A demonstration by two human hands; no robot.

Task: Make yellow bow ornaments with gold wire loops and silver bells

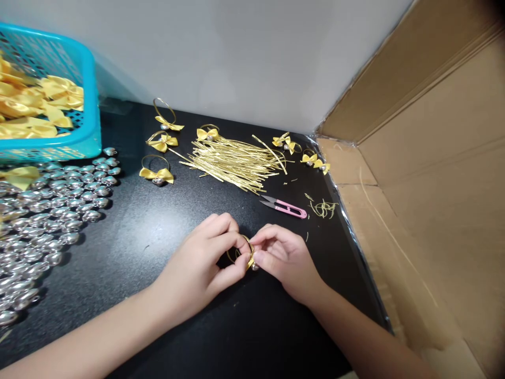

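My left hand [205, 258] and my right hand [282, 258] meet over the black table [158, 247], both pinching one small piece: a gold wire loop with a yellow ribbon bow and a silver bead [248, 257]. Fingers of both hands are curled tight around it, hiding most of it. A pile of gold twist wires [232, 158] lies beyond my hands. Pink thread snips [286, 207] rest just past my right hand.
Several finished bow rings [158, 173] lie around the wire pile, more of these bow rings [315, 160] near the right edge. Silver heart beads [51, 210] spread at the left. A blue basket [84, 84] holds yellow bows. An open cardboard box [434, 200] stands at the right. Wire trimmings [323, 208] lie by the snips.
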